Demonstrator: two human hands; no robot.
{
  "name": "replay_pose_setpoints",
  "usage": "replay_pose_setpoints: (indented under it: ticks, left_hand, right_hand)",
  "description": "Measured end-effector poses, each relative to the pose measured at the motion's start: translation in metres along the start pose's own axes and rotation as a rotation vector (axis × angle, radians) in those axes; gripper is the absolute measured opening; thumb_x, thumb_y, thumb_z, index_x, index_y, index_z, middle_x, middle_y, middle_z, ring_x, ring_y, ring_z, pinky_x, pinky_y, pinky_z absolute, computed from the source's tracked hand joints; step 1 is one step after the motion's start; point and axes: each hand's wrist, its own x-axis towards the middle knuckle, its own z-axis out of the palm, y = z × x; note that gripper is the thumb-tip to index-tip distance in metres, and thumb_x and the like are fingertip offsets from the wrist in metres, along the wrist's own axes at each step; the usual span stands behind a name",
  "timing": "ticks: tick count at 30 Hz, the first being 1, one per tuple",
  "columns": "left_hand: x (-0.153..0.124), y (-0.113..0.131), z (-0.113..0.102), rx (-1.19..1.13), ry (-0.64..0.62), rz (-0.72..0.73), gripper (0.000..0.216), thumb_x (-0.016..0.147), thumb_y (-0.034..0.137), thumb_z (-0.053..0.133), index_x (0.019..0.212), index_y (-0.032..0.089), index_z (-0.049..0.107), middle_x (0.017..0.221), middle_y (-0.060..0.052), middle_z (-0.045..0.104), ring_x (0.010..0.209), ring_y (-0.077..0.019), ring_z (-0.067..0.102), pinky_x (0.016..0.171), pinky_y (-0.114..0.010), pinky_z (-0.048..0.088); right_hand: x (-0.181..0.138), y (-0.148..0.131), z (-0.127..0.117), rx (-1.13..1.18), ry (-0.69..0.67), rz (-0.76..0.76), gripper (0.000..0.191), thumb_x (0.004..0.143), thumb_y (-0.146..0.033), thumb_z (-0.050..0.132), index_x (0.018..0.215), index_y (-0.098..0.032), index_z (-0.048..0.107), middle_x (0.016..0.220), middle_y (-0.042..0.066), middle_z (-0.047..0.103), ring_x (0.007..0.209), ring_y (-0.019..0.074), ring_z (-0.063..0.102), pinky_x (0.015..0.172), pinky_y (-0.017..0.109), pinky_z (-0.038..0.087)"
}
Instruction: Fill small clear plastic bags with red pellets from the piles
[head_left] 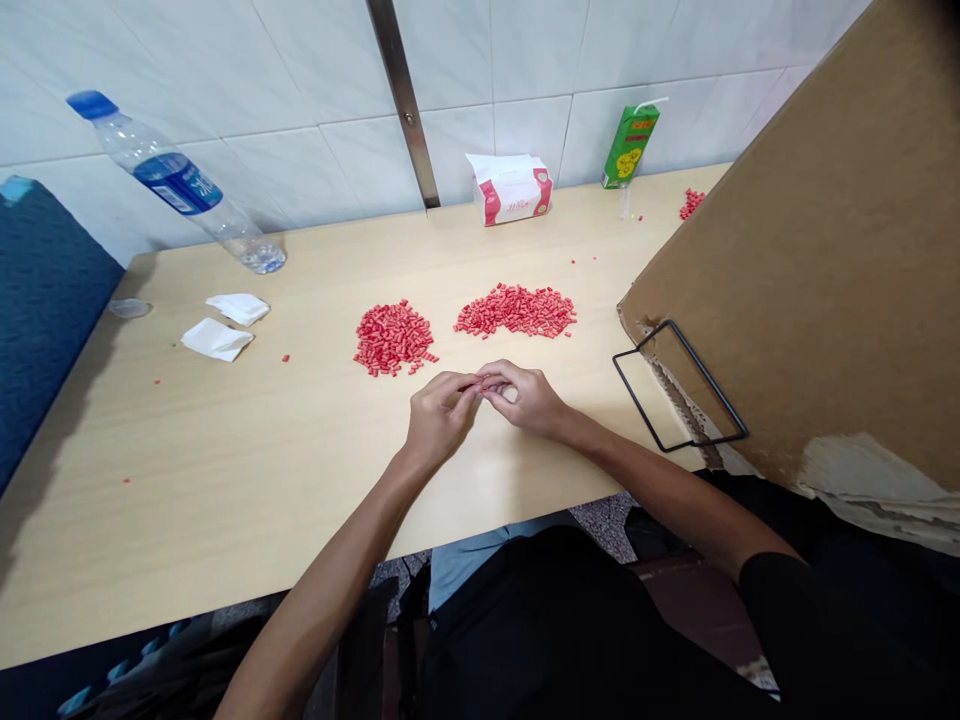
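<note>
My left hand (442, 412) and my right hand (525, 397) meet at the fingertips just above the table, in front of two heaps of small red pieces. Both hands are closed in a pinch. A bit of red shows between the fingertips, a small red piece like those in the heaps, mostly hidden by the fingers. The rounder heap of red pieces (394, 338) lies beyond my left hand. Past my right hand spreads a wider heap of red pieces (517, 311). The pieces look like short tubes.
A cardboard box (795, 250) with a black wire frame (679, 385) stands at right. Along the wall are a plastic bottle (180, 185), a tissue pack (514, 190) and a green drink carton (630, 148). Folded tissues (217, 340) and stray red bits lie at left.
</note>
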Motion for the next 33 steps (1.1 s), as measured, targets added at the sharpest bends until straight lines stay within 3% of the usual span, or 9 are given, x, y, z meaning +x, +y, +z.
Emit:
replay_pose_setpoints:
  ticks: [7,12,17,27,33]
  left_hand:
    - [0.0001,0.0015,-0.0008,-0.026,0.008,-0.062,0.016,0.083,0.028,0.058,0.084,0.020,0.071,0.086,-0.004,0.074,0.082,-0.0176,0.067,0.081,-0.030,0.052]
    - [0.0021,-0.0029,0.0021,-0.378,0.025,-0.296,0.019,0.078,0.034,0.065,0.085,0.016,0.069,0.083,-0.005,0.072,0.077,-0.0168,0.066,0.076,-0.030,0.054]
    - [0.0037,-0.0024,0.0035,-0.519,0.020,-0.345,0.020,0.077,0.035,0.067,0.082,0.016,0.069,0.080,-0.005,0.070,0.075,-0.0159,0.064,0.075,-0.030,0.053]
    - [0.0028,-0.0033,0.0039,-0.505,0.030,-0.307,0.014,0.077,0.032,0.069,0.079,0.018,0.071,0.082,-0.004,0.068,0.078,-0.0151,0.063,0.076,-0.028,0.050]
    - [0.0035,-0.0021,0.0034,-0.479,0.070,-0.346,0.015,0.077,0.032,0.068,0.079,0.018,0.070,0.080,-0.003,0.068,0.076,-0.0150,0.062,0.073,-0.028,0.049]
  right_hand:
    - [0.0013,0.0026,0.0031,0.109,0.027,0.106,0.030,0.079,-0.020,0.062,0.108,-0.023,0.056,0.091,0.003,0.070,0.084,0.0162,0.068,0.081,0.032,0.055]
    - [0.0028,0.0011,0.0037,0.361,0.062,0.228,0.034,0.074,-0.024,0.069,0.103,-0.022,0.052,0.085,0.001,0.068,0.080,0.0142,0.067,0.078,0.031,0.055]
    - [0.0053,-0.0023,0.0024,0.583,0.071,0.314,0.041,0.067,-0.026,0.076,0.094,-0.022,0.046,0.083,0.000,0.067,0.075,0.0136,0.067,0.075,0.032,0.056]
    - [0.0051,-0.0034,0.0032,0.595,0.087,0.295,0.042,0.067,-0.028,0.077,0.091,-0.022,0.044,0.084,0.000,0.065,0.075,0.0124,0.064,0.075,0.031,0.054]
    - [0.0062,-0.0012,0.0003,0.455,0.073,0.224,0.035,0.077,-0.032,0.069,0.108,-0.020,0.057,0.087,0.001,0.060,0.079,0.0120,0.059,0.075,0.027,0.049]
